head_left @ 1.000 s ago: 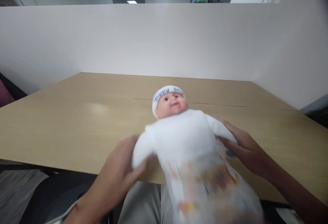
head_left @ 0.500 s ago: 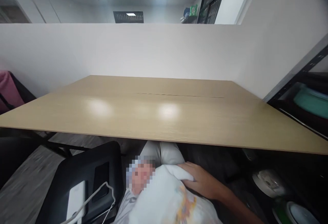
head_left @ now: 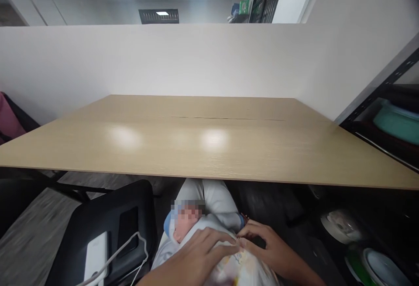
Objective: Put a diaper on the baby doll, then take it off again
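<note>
On my lap lies a small figure (head_left: 178, 231) in a blue cap and pale clothing, with a white printed cloth (head_left: 234, 268) over its body. A blue-edged sleeve of the figure (head_left: 234, 220) reaches toward my right hand. My left hand (head_left: 212, 244) rests across the cloth, its fingertips pinched on it. Opposite, my right hand (head_left: 258, 238) pinches the cloth with thumb and fingers. The fingertips of both hands meet near the cloth's upper part, and the folds between them are too small to make out.
A wooden table (head_left: 203, 146) spans the view ahead, its front edge above my knees. At left, a black chair (head_left: 108, 207) holds a white power bank (head_left: 96, 255) and a cable (head_left: 119, 253). Dark shelving (head_left: 386, 89) with a teal container (head_left: 399, 122) stands at right.
My left hand has come into view over the cloth. My right hand has shifted from lying on the cloth to pinching it beside the left. The figure's sleeve now shows.
</note>
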